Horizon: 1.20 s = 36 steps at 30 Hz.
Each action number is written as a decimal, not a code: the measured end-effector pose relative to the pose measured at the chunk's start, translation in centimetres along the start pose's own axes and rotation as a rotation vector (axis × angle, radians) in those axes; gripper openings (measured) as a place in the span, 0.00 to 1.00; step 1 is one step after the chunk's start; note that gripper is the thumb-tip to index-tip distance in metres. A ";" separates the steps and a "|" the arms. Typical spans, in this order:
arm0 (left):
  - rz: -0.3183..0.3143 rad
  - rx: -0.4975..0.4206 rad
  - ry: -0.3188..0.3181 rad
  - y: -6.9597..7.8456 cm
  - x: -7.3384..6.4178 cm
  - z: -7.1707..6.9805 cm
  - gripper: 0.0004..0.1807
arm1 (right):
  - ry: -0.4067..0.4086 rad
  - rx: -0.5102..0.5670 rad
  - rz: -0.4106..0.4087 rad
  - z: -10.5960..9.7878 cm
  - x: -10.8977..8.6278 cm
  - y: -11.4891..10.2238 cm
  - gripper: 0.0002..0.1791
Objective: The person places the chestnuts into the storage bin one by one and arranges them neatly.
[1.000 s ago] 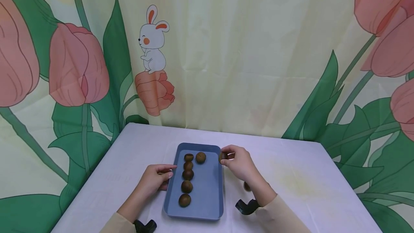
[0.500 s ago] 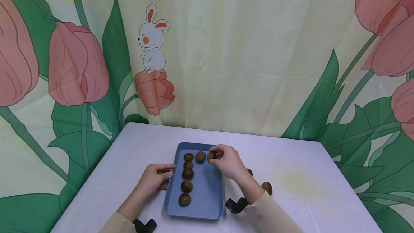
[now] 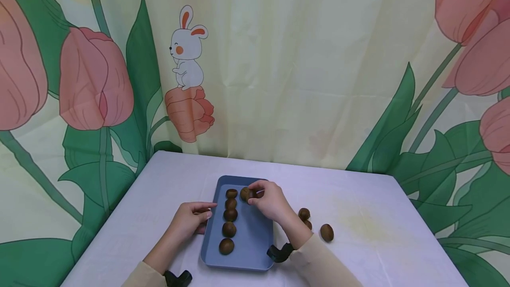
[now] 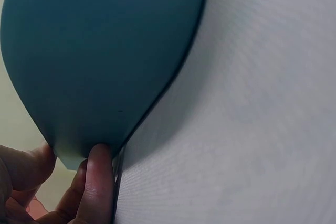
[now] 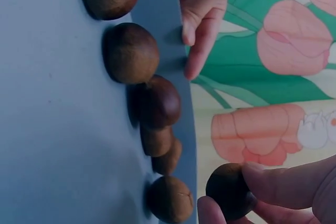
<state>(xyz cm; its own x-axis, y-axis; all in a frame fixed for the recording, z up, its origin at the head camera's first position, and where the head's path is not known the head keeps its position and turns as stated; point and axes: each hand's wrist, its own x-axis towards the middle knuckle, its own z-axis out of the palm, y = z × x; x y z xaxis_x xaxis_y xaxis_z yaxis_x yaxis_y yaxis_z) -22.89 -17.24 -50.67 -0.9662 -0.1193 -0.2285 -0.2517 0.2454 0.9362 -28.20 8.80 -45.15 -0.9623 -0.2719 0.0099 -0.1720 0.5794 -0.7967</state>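
Note:
A column of several brown chestnuts (image 3: pixel 229 229) lines the left side of the blue-grey tray (image 3: pixel 255 251). Another chestnut (image 3: pixel 244 193) lies beside the far end of that column. My right hand (image 3: pixel 272 203) reaches over the tray's far right part and pinches a dark chestnut (image 5: pixel 229 191) between thumb and fingers, close to that far one. In the head view the fingers partly hide the held chestnut. At the tray's left edge my left hand (image 3: pixel 191 220) grips the rim, its fingers (image 4: pixel 98 182) against the outer wall in the left wrist view.
Right of the tray, behind the right forearm, lie loose chestnuts (image 3: pixel 304 214) and a larger single one (image 3: pixel 326 233) on the white tablecloth (image 3: pixel 358 251). Each wrist carries a black camera mount (image 3: pixel 280 253). A curtain (image 3: pixel 279 79) printed with tulips and a rabbit hangs behind the table.
My right hand has moved left with its chestnut, from outside the tray's right rim to over the tray, uncovering loose chestnuts on the table. The left hand stays at the tray edge.

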 end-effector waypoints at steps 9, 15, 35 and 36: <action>0.001 0.007 -0.001 0.1 0.0 -0.1 0.15 | -0.061 -0.023 -0.019 0.6 0.3 0.4 0.15; 0.001 0.016 0.001 0.0 0.0 0.0 0.15 | -0.098 -0.023 -0.017 0.7 0.7 0.6 0.16; 0.006 0.004 0.007 0.1 -0.2 0.1 0.15 | -0.181 -0.106 -0.072 0.9 1.3 1.2 0.17; 0.006 0.004 0.006 0.1 -0.2 0.1 0.15 | -0.181 -0.111 -0.076 0.9 1.3 1.2 0.17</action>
<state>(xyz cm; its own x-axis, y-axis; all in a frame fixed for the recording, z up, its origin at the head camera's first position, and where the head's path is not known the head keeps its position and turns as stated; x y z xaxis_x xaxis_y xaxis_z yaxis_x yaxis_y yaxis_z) -22.76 -17.11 -50.55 -0.9675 -0.1235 -0.2208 -0.2456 0.2497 0.9367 -29.49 8.49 -46.65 -0.8938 -0.4458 -0.0494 -0.2740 0.6300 -0.7266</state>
